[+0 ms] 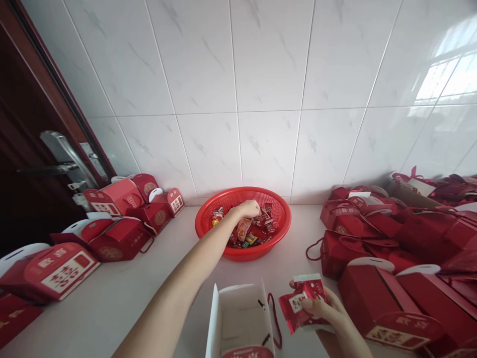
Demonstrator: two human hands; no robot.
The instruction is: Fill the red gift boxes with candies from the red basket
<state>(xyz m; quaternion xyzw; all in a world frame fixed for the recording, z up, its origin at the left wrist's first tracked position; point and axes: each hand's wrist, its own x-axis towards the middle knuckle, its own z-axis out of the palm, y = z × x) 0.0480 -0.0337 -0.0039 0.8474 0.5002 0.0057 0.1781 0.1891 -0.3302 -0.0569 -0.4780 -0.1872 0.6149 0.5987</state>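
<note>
My left hand [251,209] reaches into a red plastic basket [203,223] by the wall. Its fingers are curled down among wrapped sweets [257,231], and what they grip, if anything, is hidden. At the lower right, my right hand [328,311] is closed around several red-and-white candy packets [303,301], the thumb pressed on the front one. Between my forearm and that hand stands an open gift box [242,318], white inside, with a red cord handle [275,323] at its right side. No sweets show in the visible part of its inside.
Closed red gift boxes [70,271] line the left side, near a dark door with a metal handle [70,159]. More red boxes [376,293] crowd the right side, some with cord loops sticking out. A white tiled wall [268,144] rises behind the basket.
</note>
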